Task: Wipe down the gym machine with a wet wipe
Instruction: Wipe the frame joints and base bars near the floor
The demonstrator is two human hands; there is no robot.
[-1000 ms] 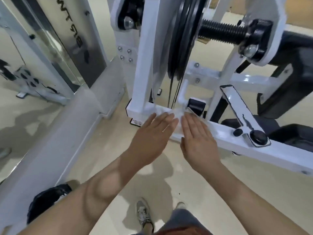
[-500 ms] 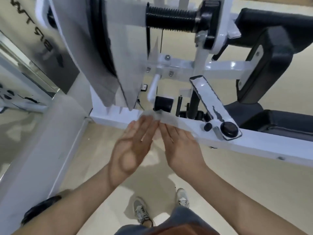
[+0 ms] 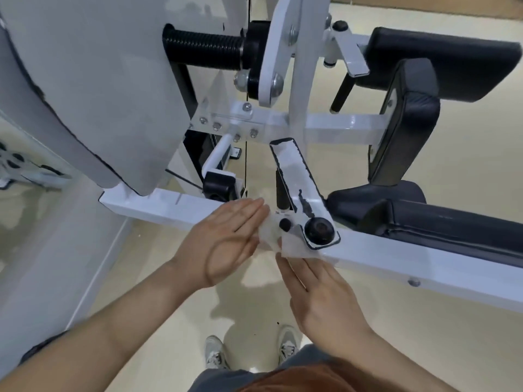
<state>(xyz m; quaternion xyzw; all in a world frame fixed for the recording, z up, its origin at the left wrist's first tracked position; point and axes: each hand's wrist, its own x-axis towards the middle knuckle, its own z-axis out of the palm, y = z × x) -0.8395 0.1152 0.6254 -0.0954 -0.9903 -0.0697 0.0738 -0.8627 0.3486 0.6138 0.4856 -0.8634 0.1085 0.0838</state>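
— Where the two sets of fingers come together, what lies between them?

— The wet wipe, thin and whitish, draped over the top and front face of the machine's white frame beam. The left hand has its fingers straight and laid side by side, flat over the beam, gripping nothing; their tips reach the wipe's left edge. The right hand comes up from below, fingers straight too, tips pressed against the wipe's lower edge on the beam's front face. Neither hand curls round it.

— And just past the fingertips?

— Right of the left fingertips sits a small black pin, then a round black knob; the wipe reaches right up beneath the knob. A white plate with chipped black edging slants up and away from there.

— Farther out?

— Off to the right of the right fingers, a black seat pad sits behind the beam, with an upright black back pad above it. Beyond the left fingers rises a grey shroud, with a ribbed black grip beside it, high up. Below both wrists, on the pale floor, is a pair of grey shoes.
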